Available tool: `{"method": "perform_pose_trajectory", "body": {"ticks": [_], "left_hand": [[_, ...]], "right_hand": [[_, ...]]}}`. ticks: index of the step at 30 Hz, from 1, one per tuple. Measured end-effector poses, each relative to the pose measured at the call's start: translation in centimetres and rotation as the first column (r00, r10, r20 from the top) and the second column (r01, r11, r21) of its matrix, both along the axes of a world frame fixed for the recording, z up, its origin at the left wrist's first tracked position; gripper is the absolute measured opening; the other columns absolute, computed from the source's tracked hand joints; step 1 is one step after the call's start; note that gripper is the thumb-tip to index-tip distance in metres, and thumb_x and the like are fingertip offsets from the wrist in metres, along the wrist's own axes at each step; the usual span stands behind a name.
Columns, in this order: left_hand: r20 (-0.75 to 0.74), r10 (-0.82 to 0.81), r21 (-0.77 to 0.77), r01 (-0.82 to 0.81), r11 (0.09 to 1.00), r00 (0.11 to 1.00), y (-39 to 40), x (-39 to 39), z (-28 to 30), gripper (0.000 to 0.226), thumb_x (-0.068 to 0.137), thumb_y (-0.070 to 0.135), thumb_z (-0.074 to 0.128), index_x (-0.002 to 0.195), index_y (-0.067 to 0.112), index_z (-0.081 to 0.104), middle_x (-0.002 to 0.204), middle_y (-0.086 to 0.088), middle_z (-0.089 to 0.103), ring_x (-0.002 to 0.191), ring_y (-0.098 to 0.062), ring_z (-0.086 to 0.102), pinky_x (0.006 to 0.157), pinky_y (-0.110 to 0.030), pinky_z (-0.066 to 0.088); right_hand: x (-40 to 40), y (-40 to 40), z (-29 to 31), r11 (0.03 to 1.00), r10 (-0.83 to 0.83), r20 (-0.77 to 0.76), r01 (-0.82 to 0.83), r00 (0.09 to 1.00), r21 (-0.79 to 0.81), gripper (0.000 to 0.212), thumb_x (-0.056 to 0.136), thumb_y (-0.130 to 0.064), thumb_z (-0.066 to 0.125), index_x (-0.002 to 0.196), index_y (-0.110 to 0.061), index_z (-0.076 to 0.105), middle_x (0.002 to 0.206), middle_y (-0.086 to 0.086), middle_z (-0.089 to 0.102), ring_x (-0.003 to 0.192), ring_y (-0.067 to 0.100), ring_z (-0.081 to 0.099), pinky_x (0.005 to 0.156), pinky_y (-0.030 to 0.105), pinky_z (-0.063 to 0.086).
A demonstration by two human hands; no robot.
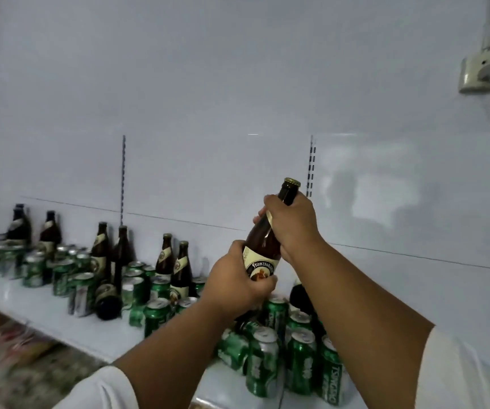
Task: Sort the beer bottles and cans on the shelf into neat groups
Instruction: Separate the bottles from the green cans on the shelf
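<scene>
I hold a brown beer bottle [263,242] with a cream label and gold cap, tilted, in the air above the shelf. My left hand [236,280] grips its lower body around the label. My right hand [292,224] grips its neck just below the cap. Below them stand several green cans [263,364] in a loose cluster on the white shelf [31,302]. More brown bottles [181,268] and green cans [34,270] stand mixed along the shelf to the left. One brown bottle [106,299] lies on its side among them.
The white back panel [208,178] with slotted uprights rises behind the shelf. A wall socket [484,73] with cables sits at the upper right. Blurred packaged goods [10,343] fill a lower level at the bottom left. Bare shelf surface shows along the front left edge.
</scene>
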State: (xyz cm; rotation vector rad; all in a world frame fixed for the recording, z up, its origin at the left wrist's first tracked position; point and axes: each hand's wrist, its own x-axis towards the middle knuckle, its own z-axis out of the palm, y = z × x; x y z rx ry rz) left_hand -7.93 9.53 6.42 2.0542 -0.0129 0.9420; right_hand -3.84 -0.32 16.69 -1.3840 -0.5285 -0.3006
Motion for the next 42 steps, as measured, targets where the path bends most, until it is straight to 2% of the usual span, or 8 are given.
{"method": "perform_pose_trajectory", "body": {"ticks": [5, 8, 14, 22, 27, 30, 33, 42], "left_hand": [[-0.077, 0.143, -0.003, -0.144, 0.990, 0.987, 10.7, -9.1, -3.1, 0.061, 0.064, 0.042, 0.082, 0.114, 0.029, 0.050, 0.086, 0.009, 0.069, 0.073, -0.002, 0.068, 0.068, -0.032, 0.060], [-0.110, 0.226, -0.006, -0.228, 0.974, 0.968, 16.7, -14.7, -4.5, 0.058, 0.066, 0.040, 0.083, 0.113, 0.030, 0.050, 0.086, 0.010, 0.069, 0.074, -0.001, 0.067, 0.069, -0.029, 0.060], [-0.160, 0.304, 0.013, -0.306, 0.952, 0.939, 25.8, -21.1, -6.4, 0.059, 0.067, 0.039, 0.082, 0.114, 0.027, 0.048, 0.090, 0.010, 0.068, 0.078, -0.003, 0.068, 0.071, -0.028, 0.060], [-0.179, 0.287, -0.033, -0.297, 0.954, 0.941, 35.7, -18.8, -7.4, 0.056, 0.068, 0.035, 0.083, 0.111, 0.026, 0.049, 0.089, 0.009, 0.067, 0.077, 0.000, 0.066, 0.067, -0.021, 0.058], [-0.212, 0.315, -0.031, -0.329, 0.944, 0.925, 44.3, -16.3, -7.2, 0.056, 0.070, 0.037, 0.083, 0.113, 0.026, 0.049, 0.090, 0.009, 0.067, 0.077, 0.001, 0.065, 0.064, -0.016, 0.055], [-0.244, 0.327, -0.038, -0.346, 0.937, 0.913, 50.5, -15.5, -6.8, 0.058, 0.069, 0.037, 0.084, 0.115, 0.026, 0.049, 0.092, 0.008, 0.068, 0.078, -0.003, 0.068, 0.072, -0.026, 0.060], [-0.252, 0.360, -0.023, -0.378, 0.926, 0.898, 56.2, -14.8, -7.2, 0.060, 0.067, 0.044, 0.083, 0.114, 0.028, 0.049, 0.093, 0.007, 0.069, 0.081, -0.008, 0.069, 0.076, -0.036, 0.061], [-0.291, 0.361, 0.117, -0.342, 0.933, 0.886, 75.0, -13.7, -9.2, 0.064, 0.069, 0.054, 0.078, 0.117, 0.026, 0.046, 0.095, 0.008, 0.069, 0.081, -0.007, 0.068, 0.075, -0.032, 0.061]], "right_hand": [[-7.2, 11.7, -3.0, 0.986, 0.165, -0.076, -0.166, 0.983, -0.001, 0.019, 0.083, -0.009, 0.057, 0.097, 0.003, 0.059, 0.075, 0.021, 0.069, 0.055, 0.023, 0.068, 0.050, 0.034, 0.058], [-11.3, 18.7, -4.7, 0.977, 0.207, -0.092, -0.210, 0.974, -0.031, 0.016, 0.077, -0.014, 0.057, 0.087, -0.003, 0.061, 0.073, 0.016, 0.071, 0.061, 0.028, 0.071, 0.063, 0.050, 0.061], [-16.6, 28.9, -7.0, 0.968, 0.239, -0.111, -0.245, 0.965, -0.046, 0.014, 0.073, -0.023, 0.060, 0.080, -0.011, 0.062, 0.069, 0.012, 0.070, 0.064, 0.032, 0.071, 0.067, 0.054, 0.060], [-13.8, 39.7, -7.9, 0.968, 0.220, -0.094, -0.229, 0.971, -0.102, 0.021, 0.067, -0.027, 0.058, 0.081, -0.012, 0.062, 0.067, 0.009, 0.070, 0.063, 0.032, 0.071, 0.064, 0.056, 0.060], [-10.2, 48.9, -8.2, 0.942, 0.300, -0.141, -0.316, 0.943, -0.110, 0.022, 0.069, -0.028, 0.062, 0.084, -0.012, 0.062, 0.073, 0.012, 0.071, 0.068, 0.034, 0.072, 0.068, 0.056, 0.060], [-8.9, 54.7, -7.9, 0.917, 0.365, -0.189, -0.387, 0.912, -0.093, 0.019, 0.080, -0.030, 0.066, 0.088, -0.013, 0.063, 0.076, 0.010, 0.073, 0.070, 0.030, 0.073, 0.072, 0.053, 0.060], [-8.3, 60.4, -8.0, 0.905, 0.389, -0.174, -0.411, 0.905, -0.112, 0.018, 0.078, -0.032, 0.066, 0.084, -0.015, 0.063, 0.074, 0.009, 0.072, 0.072, 0.031, 0.073, 0.074, 0.055, 0.059], [-7.7, 78.3, -10.2, 0.913, 0.334, -0.145, -0.358, 0.931, -0.197, 0.037, 0.070, -0.051, 0.065, 0.084, -0.017, 0.062, 0.075, 0.007, 0.072, 0.073, 0.031, 0.072, 0.076, 0.053, 0.059]]}}
